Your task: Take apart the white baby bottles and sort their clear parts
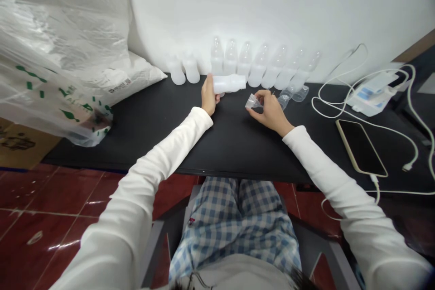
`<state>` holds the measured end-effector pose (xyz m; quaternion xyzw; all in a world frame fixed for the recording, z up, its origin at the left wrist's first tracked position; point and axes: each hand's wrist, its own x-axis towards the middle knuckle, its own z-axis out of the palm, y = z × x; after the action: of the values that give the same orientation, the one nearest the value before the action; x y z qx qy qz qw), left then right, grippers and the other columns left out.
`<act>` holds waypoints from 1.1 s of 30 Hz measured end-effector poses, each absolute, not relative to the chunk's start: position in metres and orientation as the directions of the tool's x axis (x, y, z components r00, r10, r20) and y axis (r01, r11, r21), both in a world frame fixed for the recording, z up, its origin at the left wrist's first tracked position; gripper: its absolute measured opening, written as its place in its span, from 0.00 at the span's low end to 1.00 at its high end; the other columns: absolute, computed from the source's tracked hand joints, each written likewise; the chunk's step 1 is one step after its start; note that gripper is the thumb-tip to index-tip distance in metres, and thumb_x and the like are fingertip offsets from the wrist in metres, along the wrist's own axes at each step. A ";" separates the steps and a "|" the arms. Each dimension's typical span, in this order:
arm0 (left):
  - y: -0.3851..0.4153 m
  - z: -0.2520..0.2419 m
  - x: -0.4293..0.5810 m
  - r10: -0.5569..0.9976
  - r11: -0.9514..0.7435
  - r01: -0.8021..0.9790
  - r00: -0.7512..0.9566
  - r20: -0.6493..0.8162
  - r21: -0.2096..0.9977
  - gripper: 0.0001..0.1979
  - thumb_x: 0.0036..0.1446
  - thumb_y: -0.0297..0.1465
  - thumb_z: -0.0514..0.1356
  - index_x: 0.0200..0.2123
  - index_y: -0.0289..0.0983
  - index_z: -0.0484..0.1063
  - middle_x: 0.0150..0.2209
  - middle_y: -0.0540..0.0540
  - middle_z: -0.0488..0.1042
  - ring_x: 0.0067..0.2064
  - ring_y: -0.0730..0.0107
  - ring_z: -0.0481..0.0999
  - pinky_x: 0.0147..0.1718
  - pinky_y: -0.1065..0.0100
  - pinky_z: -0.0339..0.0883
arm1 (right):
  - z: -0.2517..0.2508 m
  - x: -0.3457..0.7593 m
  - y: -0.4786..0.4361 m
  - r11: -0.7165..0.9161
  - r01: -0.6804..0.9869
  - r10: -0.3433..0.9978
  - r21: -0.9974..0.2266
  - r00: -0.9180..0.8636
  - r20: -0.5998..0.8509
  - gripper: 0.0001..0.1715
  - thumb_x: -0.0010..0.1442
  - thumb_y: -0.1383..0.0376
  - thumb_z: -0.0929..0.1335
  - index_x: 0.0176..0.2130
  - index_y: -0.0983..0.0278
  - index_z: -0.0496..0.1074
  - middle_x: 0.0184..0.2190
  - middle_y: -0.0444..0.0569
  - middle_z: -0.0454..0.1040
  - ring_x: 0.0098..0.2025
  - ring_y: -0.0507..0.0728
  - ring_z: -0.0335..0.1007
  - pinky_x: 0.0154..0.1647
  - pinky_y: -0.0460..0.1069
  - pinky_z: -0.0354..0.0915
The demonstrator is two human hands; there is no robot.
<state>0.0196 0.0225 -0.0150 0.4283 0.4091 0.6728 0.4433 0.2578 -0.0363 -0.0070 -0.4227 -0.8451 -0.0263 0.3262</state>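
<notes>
My left hand [209,95] is closed around the base of a white plastic bottle [231,83], which lies level with its open-looking end pointing right. To its right, my right hand [269,109] pinches a small clear cap [253,102] by its sides. A gap separates the cap from the bottle. Behind them, several bottles with clear domed caps [258,68] stand in a row along the wall. Two bottles without clear caps [191,69] stand to the left of that row. More loose clear caps [300,94] lie beyond my right hand.
On the left, a large plastic bag [64,22] and a printed clear bag [68,104] bulge over the black table [152,131]. A phone [362,147] is plugged in at the right, near white cables and a white charging box [372,95]. A cardboard box [23,145] sits far left.
</notes>
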 end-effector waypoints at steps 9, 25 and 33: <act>0.041 -0.014 0.007 0.857 -0.394 -0.224 -0.441 0.267 0.891 0.23 0.66 0.55 0.61 0.48 0.44 0.62 0.55 0.41 0.75 0.53 0.66 0.81 0.48 0.64 0.76 | -0.001 0.255 -0.041 0.612 0.750 0.712 -0.251 -0.384 0.588 0.26 0.68 0.51 0.68 0.58 0.63 0.66 0.45 0.57 0.77 0.45 0.65 0.76 0.50 0.61 0.69; 0.041 -0.015 -0.022 0.765 -0.135 0.281 -0.580 0.280 0.950 0.24 0.55 0.35 0.73 0.43 0.43 0.59 0.56 0.39 0.73 0.67 0.50 0.69 0.72 0.47 0.55 | -0.002 0.254 -0.042 0.603 0.763 0.702 -0.233 -0.368 0.609 0.26 0.69 0.51 0.67 0.58 0.63 0.66 0.44 0.56 0.77 0.43 0.64 0.76 0.49 0.59 0.68; 0.041 -0.011 -0.019 0.717 -0.023 0.277 -0.665 0.209 0.960 0.25 0.54 0.30 0.72 0.45 0.42 0.58 0.60 0.35 0.67 0.71 0.46 0.62 0.73 0.46 0.49 | -0.001 0.252 -0.044 0.605 0.760 0.712 -0.236 -0.385 0.587 0.25 0.69 0.53 0.68 0.58 0.64 0.66 0.46 0.57 0.77 0.44 0.64 0.77 0.49 0.58 0.67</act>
<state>-0.0187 0.0411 -0.0111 0.3678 0.6757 0.6133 0.1790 0.2518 -0.0442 -0.0011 -0.4428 -0.8314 -0.0359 0.3338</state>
